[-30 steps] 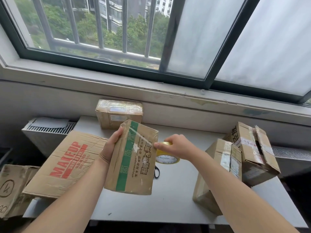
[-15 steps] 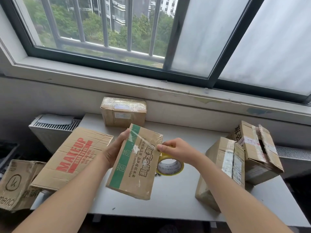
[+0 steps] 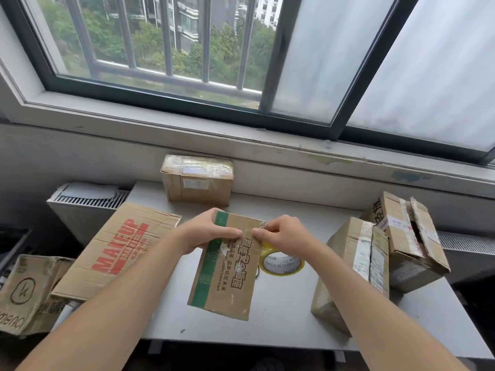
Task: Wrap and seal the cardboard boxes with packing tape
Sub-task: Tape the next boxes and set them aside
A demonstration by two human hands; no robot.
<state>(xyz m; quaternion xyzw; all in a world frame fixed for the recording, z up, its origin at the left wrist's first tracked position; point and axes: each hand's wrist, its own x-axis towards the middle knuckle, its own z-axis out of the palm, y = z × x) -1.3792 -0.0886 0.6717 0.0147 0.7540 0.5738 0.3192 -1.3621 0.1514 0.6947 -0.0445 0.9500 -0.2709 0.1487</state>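
A brown cardboard box with a green stripe and black print is held tilted above the grey table. My left hand grips its upper left corner, thumb lying across the printed face. My right hand holds a yellow-rimmed roll of clear packing tape against the box's upper right edge, with the thumb pressing on the face near my left thumb. Shiny tape lies across the top of the box between the two thumbs.
A taped box stands at the back by the wall. A flattened MAKEUP carton overhangs the table's left side. Two worn boxes stand at the right. Another carton sits low at the left.
My left hand moved from the box's left side up to its top corner. My right hand brought the tape roll in against the box, and both thumbs now meet on its face.
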